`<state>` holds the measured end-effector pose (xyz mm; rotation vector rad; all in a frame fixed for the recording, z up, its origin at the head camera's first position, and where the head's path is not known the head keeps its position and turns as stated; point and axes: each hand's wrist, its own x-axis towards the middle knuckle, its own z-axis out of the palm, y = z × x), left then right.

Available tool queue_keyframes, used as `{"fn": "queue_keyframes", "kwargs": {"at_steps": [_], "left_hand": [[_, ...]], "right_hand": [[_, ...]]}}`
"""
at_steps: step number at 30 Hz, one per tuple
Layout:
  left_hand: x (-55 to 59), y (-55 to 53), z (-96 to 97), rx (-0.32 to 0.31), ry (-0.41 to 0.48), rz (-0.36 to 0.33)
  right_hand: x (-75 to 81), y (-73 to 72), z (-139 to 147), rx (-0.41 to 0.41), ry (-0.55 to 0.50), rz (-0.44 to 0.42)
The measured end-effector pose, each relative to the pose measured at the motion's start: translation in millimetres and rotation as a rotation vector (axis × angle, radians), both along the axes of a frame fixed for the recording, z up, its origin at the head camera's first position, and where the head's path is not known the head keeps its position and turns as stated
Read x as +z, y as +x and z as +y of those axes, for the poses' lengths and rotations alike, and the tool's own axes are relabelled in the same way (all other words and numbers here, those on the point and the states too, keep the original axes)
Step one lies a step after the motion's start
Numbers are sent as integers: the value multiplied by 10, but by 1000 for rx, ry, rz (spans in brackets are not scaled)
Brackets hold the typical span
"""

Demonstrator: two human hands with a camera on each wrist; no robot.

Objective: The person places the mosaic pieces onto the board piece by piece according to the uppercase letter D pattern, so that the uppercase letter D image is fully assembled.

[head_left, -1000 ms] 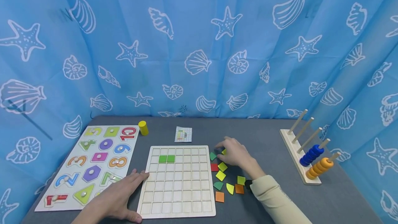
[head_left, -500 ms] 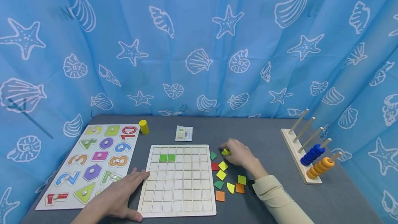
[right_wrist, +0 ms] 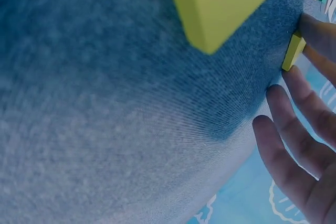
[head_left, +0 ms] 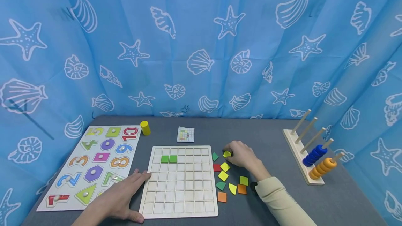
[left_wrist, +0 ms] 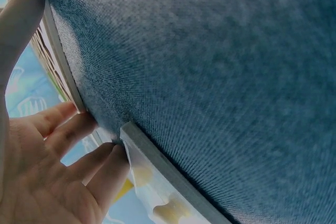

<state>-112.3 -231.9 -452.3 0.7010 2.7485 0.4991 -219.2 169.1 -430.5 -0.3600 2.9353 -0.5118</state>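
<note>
A pale wooden grid board point(head_left: 176, 186) lies in the middle of the table, with two green square tiles point(head_left: 169, 158) in its upper left cells. My left hand point(head_left: 120, 196) rests along the board's left edge, fingers extended, thumb at the near corner. In the left wrist view its fingertips point(left_wrist: 65, 116) touch the board's edge. To the right of the board, my right hand point(head_left: 240, 154) pinches a yellow tile point(head_left: 227, 153) at the table surface. The right wrist view shows that tile point(right_wrist: 293, 52) between thumb and a finger, the other fingers spread.
Loose red point(head_left: 217, 167), yellow point(head_left: 223, 176), green point(head_left: 221, 186) and orange tiles point(head_left: 222, 197) lie right of the grid. A number puzzle point(head_left: 94, 166) lies left, a yellow cylinder point(head_left: 145, 128) and pattern card point(head_left: 185, 134) behind. A bead stacker point(head_left: 303, 159) stands right.
My right hand has shifted slightly right and nearer, and its fingers have closed about the yellow tile. My left hand stays at the board's edge.
</note>
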Motion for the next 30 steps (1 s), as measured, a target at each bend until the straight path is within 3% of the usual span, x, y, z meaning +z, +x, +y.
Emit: {"fn": "queue_keyframes", "kwargs": {"at_steps": [9, 20, 30], "left_hand": [[2, 8, -12, -22, -1, 15], [7, 10, -4, 0, 5, -9], [-7, 8, -7, 0, 5, -13]], "right_hand": [[12, 5, -8, -21, 17, -15], [8, 58, -63, -18, -29, 27], [98, 116, -289, 64, -81, 61]]}}
